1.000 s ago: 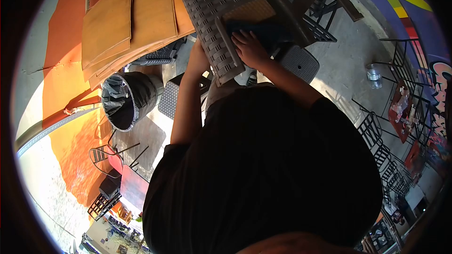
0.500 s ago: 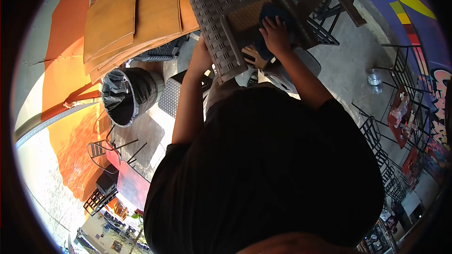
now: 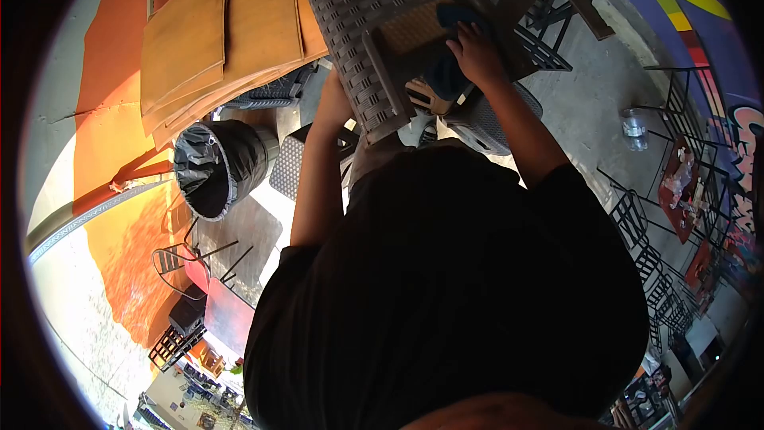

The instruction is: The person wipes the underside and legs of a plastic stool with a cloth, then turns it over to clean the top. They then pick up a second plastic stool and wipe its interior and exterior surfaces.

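A dark brown woven-pattern plastic chair (image 3: 354, 56) is tilted in front of me at the top of the view. My left hand (image 3: 337, 95) is at its left edge, with the fingers hidden behind the frame. My right hand (image 3: 476, 52) is inside the chair's frame on a dark blue cloth (image 3: 446, 76), pressing or holding it against the brown surface; its fingers show partly, and the cloth hangs down below them. A tan panel (image 3: 414, 28) shows beside the cloth.
A bin with a black liner (image 3: 211, 167) stands at the left, below stacked orange-brown sheets (image 3: 263, 12). A woven stool (image 3: 290, 163) is near my left arm. At the right are a clear water bottle (image 3: 634, 129), black metal chairs (image 3: 629, 219) and a red table (image 3: 676, 191).
My right hand has moved slightly to the right and up with the cloth, and more of the tan panel shows. The chair has shifted a little left in view.
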Motion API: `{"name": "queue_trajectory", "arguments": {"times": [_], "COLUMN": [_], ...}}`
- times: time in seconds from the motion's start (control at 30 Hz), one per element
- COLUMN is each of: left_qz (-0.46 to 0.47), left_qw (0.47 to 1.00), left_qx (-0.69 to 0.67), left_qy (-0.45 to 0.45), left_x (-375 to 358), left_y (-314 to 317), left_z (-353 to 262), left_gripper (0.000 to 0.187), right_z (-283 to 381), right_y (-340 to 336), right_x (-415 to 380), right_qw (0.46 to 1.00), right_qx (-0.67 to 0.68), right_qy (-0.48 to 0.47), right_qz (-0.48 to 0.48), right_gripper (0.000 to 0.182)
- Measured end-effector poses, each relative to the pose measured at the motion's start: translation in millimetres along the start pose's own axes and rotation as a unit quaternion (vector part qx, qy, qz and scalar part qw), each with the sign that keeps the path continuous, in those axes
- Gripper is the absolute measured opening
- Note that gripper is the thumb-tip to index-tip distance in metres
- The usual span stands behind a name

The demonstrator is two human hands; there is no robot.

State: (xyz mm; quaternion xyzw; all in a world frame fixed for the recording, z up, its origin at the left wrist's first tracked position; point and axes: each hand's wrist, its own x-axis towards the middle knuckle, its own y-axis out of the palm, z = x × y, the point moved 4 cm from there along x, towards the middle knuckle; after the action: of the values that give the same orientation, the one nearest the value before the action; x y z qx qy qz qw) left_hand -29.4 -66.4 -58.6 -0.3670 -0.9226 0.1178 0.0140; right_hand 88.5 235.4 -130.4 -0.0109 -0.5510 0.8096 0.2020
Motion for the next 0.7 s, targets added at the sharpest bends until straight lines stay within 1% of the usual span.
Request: {"name": "queue_trajectory", "arguments": {"times": [0.07,0.13,0.2,0.27,0.4,0.47,0.5,0.57,0.6,0.7], "left_qz": [0.0,-0.002,-0.007,-0.014,-0.004,-0.003,-0.008,-0.019,-0.025,-0.029], "left_qw": [1.0,1.0,0.999,0.999,0.999,0.997,0.997,0.996,0.993,0.992], "left_qx": [-0.006,-0.024,-0.025,-0.013,0.042,0.061,0.057,0.047,0.067,0.074], "left_qy": [0.002,0.0,-0.026,-0.026,0.017,0.052,0.059,0.076,0.094,0.1], "left_x": [-1.5,-2.2,-0.3,-1.4,-2.7,-2.0,-2.3,-1.6,-1.2,-1.8], "left_y": [1.1,3.7,3.7,1.6,-0.7,1.1,1.3,-0.2,-0.8,-0.8], "left_z": [-5.1,-7.4,-3.7,-0.4,-6.3,-18.7,-18.5,-18.5,-22.7,-27.6], "left_gripper": [0.059,0.057,0.056,0.054,0.047,0.042,0.043,0.045,0.046,0.047], "right_z": [-9.6,-5.6,9.8,28.1,89.5,101.8,103.9,89.7,80.1,40.0], "right_y": [1.1,-1.3,1.7,15.1,22.7,24.8,24.7,15.7,10.5,-13.0], "right_x": [2.4,1.6,-7.9,-24.1,-56.3,-58.8,-59.8,-55.2,-51.5,-37.2], "right_qw": [1.0,0.998,0.996,0.998,0.996,0.993,0.991,0.991,0.991,0.994], "right_qx": [-0.023,-0.05,-0.078,-0.057,-0.02,-0.001,0.009,0.0,-0.004,-0.082], "right_qy": [0.001,0.001,0.002,-0.024,-0.082,-0.115,-0.131,-0.128,-0.128,-0.073], "right_qz": [-0.018,-0.035,-0.048,-0.032,0.007,0.018,0.024,0.027,0.029,-0.015], "right_gripper": [0.048,0.045,0.043,0.043,0.039,0.038,0.037,0.036,0.035,0.029]}}
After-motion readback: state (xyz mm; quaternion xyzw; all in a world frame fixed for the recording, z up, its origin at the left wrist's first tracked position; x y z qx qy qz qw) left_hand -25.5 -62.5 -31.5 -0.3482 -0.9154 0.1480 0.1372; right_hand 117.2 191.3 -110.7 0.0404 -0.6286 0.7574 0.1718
